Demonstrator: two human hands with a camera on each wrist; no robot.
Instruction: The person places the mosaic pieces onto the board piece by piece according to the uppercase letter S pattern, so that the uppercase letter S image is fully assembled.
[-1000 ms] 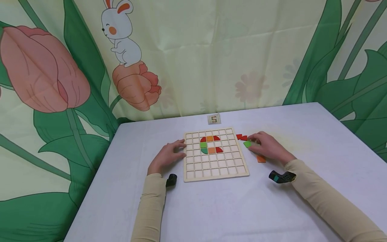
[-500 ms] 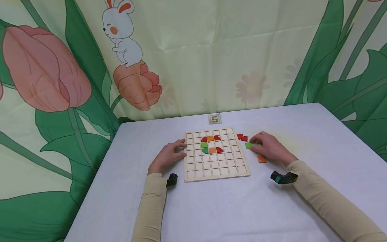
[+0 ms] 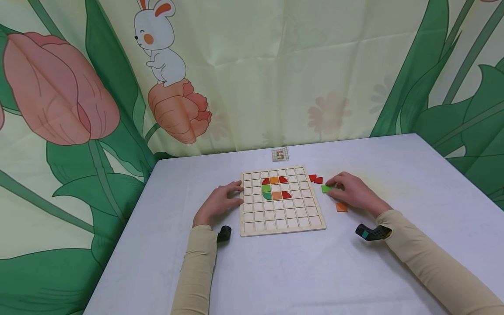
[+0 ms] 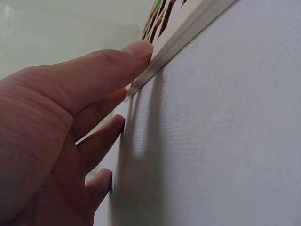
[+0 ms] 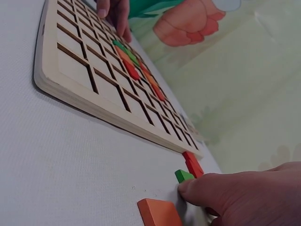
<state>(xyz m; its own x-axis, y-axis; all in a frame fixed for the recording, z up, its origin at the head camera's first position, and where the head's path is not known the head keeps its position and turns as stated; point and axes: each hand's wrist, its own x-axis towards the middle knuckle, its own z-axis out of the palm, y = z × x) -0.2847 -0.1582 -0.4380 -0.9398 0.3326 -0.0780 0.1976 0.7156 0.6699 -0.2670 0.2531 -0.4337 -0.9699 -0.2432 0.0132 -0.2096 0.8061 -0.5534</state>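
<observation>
- Your left hand [image 3: 218, 202] is left of centre in the head view, its fingers spread wide and its thumb tip touching the edge of the wooden grid board [image 3: 280, 204].
- Your right hand [image 3: 354, 191], right of centre, holds the light-green square tile [image 3: 326, 189] in a narrow pinch; in the right wrist view, the thumb covers one end of the tile.
- The light-green square tile is to the right of the board, apart from it, near two red tiles [image 3: 318, 180].
- The two red tiles lie just beside the board's upper right edge.
- An orange square tile [image 3: 341, 207] lies below your right hand in the frame.
- The board carries seven seated tiles [image 3: 274, 180] in its upper middle cells: red, orange, light green and dark green.
- A pattern card [image 3: 280, 154] lies on the white-covered table [image 3: 275, 275], above the board in the frame.
</observation>
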